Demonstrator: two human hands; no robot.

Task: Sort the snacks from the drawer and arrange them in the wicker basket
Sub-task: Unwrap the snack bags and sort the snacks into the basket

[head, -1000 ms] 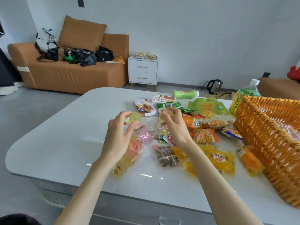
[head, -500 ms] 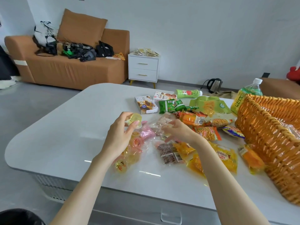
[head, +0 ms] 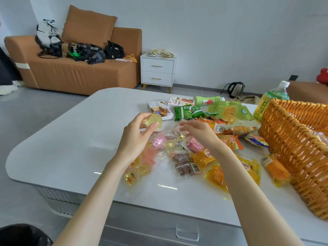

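My left hand (head: 136, 137) holds a pale yellow jelly cup (head: 154, 121) pinched between thumb and fingers, raised above the white table (head: 71, 142). My right hand (head: 198, 130) reaches down with fingers curled onto a crinkled clear plastic bag (head: 175, 134) of pink and yellow jelly cups; whether it grips the bag is unclear. More snack packets lie spread around: orange stick snacks (head: 230, 141), a brown barcode packet (head: 184, 164), yellow packets (head: 248, 167). The wicker basket (head: 292, 144) stands at the right edge of the table.
Two snack boxes (head: 159, 110), green packets (head: 188, 112), a green bottle lying down (head: 207, 100) and an upright green-tea bottle (head: 269, 102) sit at the table's far side. A drawer handle (head: 187, 233) shows below the front edge. A sofa and white nightstand stand behind.
My right hand dropped from beside the jelly cup down onto the clear bag on the table. My left hand kept the jelly cup raised. The camera view shifted slightly.
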